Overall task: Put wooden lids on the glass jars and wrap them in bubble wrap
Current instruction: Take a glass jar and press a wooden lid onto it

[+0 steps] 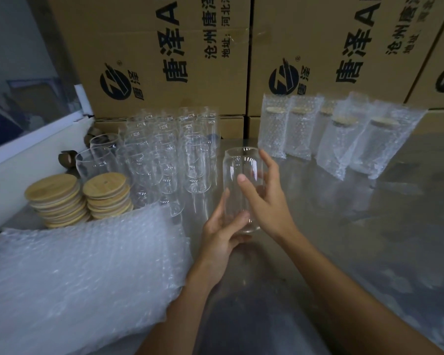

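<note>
Between the two hands stands a bare glass jar (241, 188), mouth up and lidless, its base at or just above the steel table (369, 226); I cannot tell which. The left hand (222, 234) curls its fingers round the foot of the jar. The right hand (263, 193) lies against the upper wall, thumb in front, fingers spread and nearly straight behind. Judged by look, the jar is rigid, smooth, slippery and breakable, so a wrap round the body suits it better than a pinch at the rim. Just left of the left fingers lies a bubble wrap stack (82, 278). Beyond it sit wooden lids (104, 183). Farther left and back cluster unlidded jars (169, 155). Beyond the right fingertips stand wrapped jars (338, 134), with open table to the right.
</note>
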Available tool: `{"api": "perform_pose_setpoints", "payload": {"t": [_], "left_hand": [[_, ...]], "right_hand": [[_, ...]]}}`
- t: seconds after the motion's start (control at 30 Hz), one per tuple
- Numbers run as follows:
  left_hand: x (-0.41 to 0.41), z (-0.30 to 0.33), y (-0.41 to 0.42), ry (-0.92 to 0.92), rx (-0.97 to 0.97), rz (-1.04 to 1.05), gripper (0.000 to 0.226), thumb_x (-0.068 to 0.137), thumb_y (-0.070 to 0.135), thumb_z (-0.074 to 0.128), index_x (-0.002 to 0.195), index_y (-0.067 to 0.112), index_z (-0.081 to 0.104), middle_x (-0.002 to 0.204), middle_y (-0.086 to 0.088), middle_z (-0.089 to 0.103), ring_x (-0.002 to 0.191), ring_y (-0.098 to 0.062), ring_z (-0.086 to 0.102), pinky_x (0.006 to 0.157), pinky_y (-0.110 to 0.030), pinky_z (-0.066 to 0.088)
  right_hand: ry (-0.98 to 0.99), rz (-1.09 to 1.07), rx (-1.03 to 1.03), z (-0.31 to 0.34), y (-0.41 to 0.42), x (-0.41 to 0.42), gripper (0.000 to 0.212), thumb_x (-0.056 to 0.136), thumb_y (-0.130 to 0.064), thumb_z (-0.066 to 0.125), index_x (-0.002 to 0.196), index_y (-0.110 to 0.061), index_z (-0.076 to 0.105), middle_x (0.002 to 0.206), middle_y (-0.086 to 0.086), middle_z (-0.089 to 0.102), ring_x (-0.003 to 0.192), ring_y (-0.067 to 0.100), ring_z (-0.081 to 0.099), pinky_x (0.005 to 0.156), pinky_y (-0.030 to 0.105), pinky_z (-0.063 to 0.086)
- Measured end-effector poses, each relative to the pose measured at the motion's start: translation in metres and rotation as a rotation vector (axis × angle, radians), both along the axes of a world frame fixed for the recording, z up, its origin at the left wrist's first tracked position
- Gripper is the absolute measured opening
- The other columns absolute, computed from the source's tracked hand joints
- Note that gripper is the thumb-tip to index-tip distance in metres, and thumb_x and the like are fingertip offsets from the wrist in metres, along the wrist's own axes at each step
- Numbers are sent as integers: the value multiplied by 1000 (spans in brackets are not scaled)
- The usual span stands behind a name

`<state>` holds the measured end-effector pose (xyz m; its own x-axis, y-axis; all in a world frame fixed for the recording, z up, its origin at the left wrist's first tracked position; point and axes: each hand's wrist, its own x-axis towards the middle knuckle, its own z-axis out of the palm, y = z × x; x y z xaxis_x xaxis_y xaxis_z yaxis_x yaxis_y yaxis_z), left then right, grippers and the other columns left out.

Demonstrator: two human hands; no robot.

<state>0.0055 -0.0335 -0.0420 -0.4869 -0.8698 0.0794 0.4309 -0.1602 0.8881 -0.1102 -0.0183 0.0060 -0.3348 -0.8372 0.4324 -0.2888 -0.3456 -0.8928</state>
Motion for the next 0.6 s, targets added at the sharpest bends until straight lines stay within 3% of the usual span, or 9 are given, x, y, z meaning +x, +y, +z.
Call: {"api": "perform_pose_setpoints", "payload": {"t": [0.1, 0.2, 0.27, 0.33, 0.43, 0.5, 0.6], "left_hand": [[3, 1, -2, 43, 52, -80, 80, 77, 31, 75, 150, 29, 41, 106, -11, 72, 88, -27, 71, 80, -43, 46], [4, 5, 0, 60, 116, -124, 85, 73, 47, 70, 148, 18, 44, 97, -13, 74, 85, -26, 72, 72, -38, 49], [2, 8, 2, 38, 112, -101, 79, 74, 52, 71, 143, 20, 51, 97, -13, 74, 86, -26, 71, 69, -35, 53], [-1, 6, 2, 36, 107, -6, 60, 80, 45, 71, 133, 22, 54, 93, -8, 73, 81, -24, 72, 65, -33, 56], [-3, 3, 1, 65, 103, 103, 39, 83, 25, 73, 113, 14, 52, 95, -11, 70, 74, -23, 71, 63, -34, 57], [-3, 2, 2, 48, 90, 108, 30, 82, 20, 72, 105, 10, 55, 95, -12, 68, 73, -22, 70, 63, -32, 57], [0, 3, 3, 42, 115, 68, 30, 83, 27, 69, 104, 8, 62, 91, -14, 71, 73, -22, 69, 65, -31, 55]], "right_hand": [[-147, 54, 61, 6, -8, -3, 76, 88, -59, 60, 153, -36, 31, 156, -19, 37, 136, 3, 49, 105, 33, 49], [-244, 128, 175, 15, -13, -6, 62, 90, -61, 60, 145, -37, 44, 135, -24, 53, 113, -16, 56, 91, 20, 48], [-268, 78, 197, 14, -17, -6, 55, 94, -59, 58, 142, -33, 48, 135, -10, 59, 117, 2, 62, 101, 36, 51], [-215, -37, 183, 12, -17, -5, 64, 93, -64, 54, 148, -33, 41, 139, -10, 55, 127, 13, 56, 111, 46, 45], [-153, -109, 105, 8, -12, 0, 74, 85, -79, 48, 148, -46, 27, 133, -20, 52, 125, 17, 59, 109, 50, 46], [-141, -123, 79, 10, -9, -1, 76, 80, -83, 51, 145, -50, 28, 129, -24, 53, 122, 13, 61, 105, 48, 50], [-153, -112, 104, 17, -10, -6, 87, 69, -82, 63, 142, -41, 39, 132, -30, 50, 122, 9, 59, 105, 45, 51]]}}
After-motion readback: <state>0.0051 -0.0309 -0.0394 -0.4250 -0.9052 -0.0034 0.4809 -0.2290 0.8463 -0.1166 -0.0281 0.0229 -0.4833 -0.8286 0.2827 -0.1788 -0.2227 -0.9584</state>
